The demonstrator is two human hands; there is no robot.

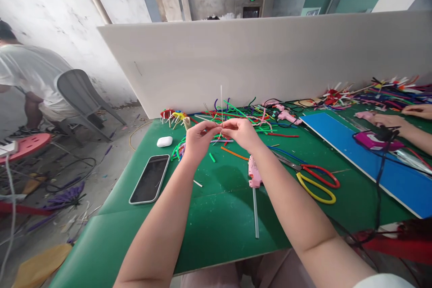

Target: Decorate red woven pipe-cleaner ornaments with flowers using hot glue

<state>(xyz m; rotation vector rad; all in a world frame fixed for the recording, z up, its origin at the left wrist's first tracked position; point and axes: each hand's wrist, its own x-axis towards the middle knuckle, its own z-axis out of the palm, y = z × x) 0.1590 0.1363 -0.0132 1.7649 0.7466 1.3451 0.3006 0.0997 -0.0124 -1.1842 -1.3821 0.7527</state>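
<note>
In the middle of the view both my hands meet above the green table, fingertips pinched together. My left hand [200, 138] and my right hand [240, 132] are closed on a thin white pipe cleaner [221, 101], which stands upright out of the pinch with a short end below. Just where each fingertip presses on it is hidden. Under my right forearm lies a pink glue gun [254, 172] with a clear glue stick [255, 216] pointing towards me. A green offcut [212, 157] and an orange pipe cleaner [234, 153] lie beneath my hands.
Behind my hands is a heap of coloured pipe cleaners [236, 110]. Left are a phone [150, 180] and a white earbud case [164, 141]; right, scissors [317, 182] and a blue board [364, 157]. A co-worker's hand [388, 121] is far right. A white panel [253, 58] closes the back.
</note>
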